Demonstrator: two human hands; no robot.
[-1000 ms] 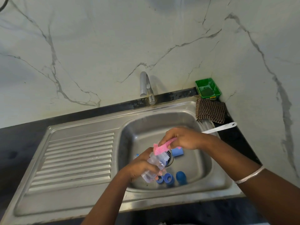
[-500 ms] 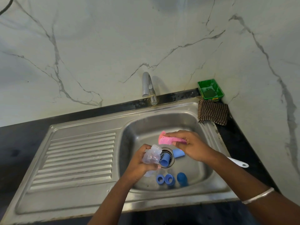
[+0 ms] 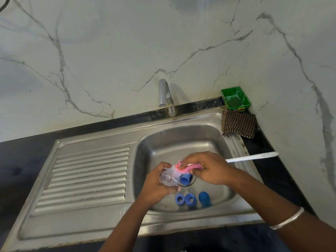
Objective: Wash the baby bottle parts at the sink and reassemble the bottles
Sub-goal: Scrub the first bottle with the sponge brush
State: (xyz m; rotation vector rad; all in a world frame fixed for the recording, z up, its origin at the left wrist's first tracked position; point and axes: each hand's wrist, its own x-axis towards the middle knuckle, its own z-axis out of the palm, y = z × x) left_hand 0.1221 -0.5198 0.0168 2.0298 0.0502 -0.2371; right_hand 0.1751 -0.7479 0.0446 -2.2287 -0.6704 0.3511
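Observation:
My left hand (image 3: 157,186) grips a clear baby bottle (image 3: 168,178) over the steel sink basin (image 3: 214,142), its threaded neck pointing right. My right hand (image 3: 207,168) holds a bottle brush; its pink sponge head (image 3: 183,168) touches the bottle's neck and its white handle (image 3: 252,157) sticks out to the right. A blue cap (image 3: 185,179) lies on the drain. Two blue rings (image 3: 185,198) and a blue dome cap (image 3: 204,198) lie at the basin's near side.
The tap (image 3: 166,97) stands behind the basin with no water running. A ribbed drainboard (image 3: 85,179) lies to the left. A checked cloth (image 3: 238,123) and a green soap tray (image 3: 235,99) sit in the back right corner. Dark counter borders the sink.
The right hand has brought the pink brush head back against the bottle's neck, swinging the white handle up to the right. The left hand has turned the bottle more onto its side.

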